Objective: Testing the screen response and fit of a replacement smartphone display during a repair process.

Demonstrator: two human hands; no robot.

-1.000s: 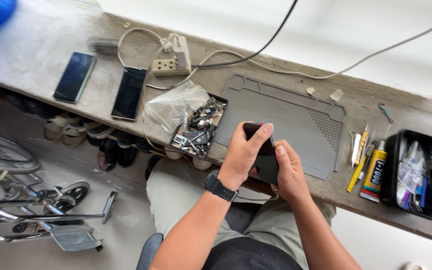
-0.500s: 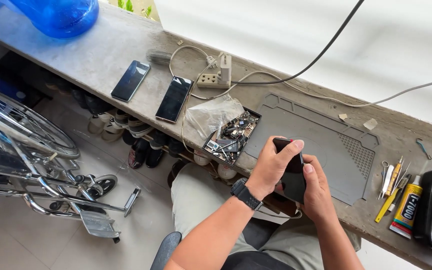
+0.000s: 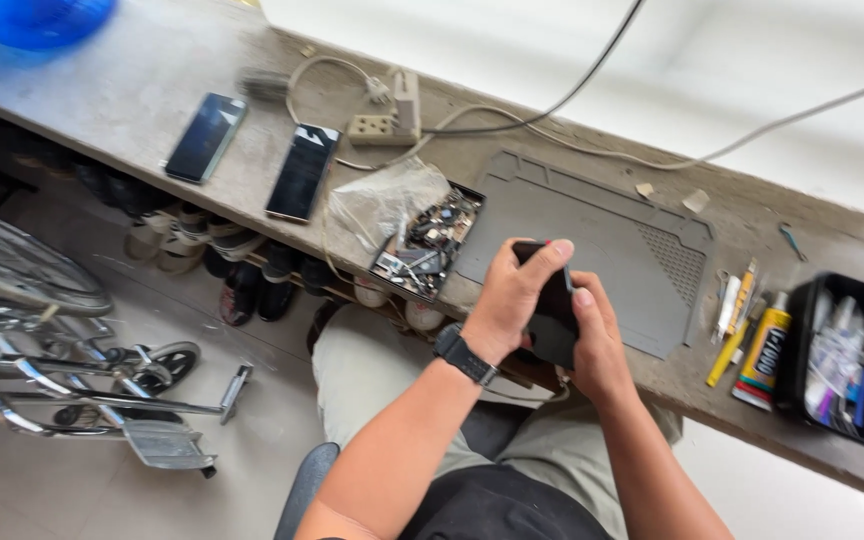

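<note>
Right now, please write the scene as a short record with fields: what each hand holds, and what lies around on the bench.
left hand: grips the top of a dark phone, wristwatch on the wrist
right hand: supports the same phone from the right side
under the hands: grey work mat on the concrete bench
left of mat: black tray of small parts, clear plastic bag
further left: two phones lying flat
behind: power strip
right of mat: hand tools, glue tube, black box

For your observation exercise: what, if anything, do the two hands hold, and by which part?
Both hold one dark phone: the left hand grips its top end and left edge, the right hand its right edge.
</note>
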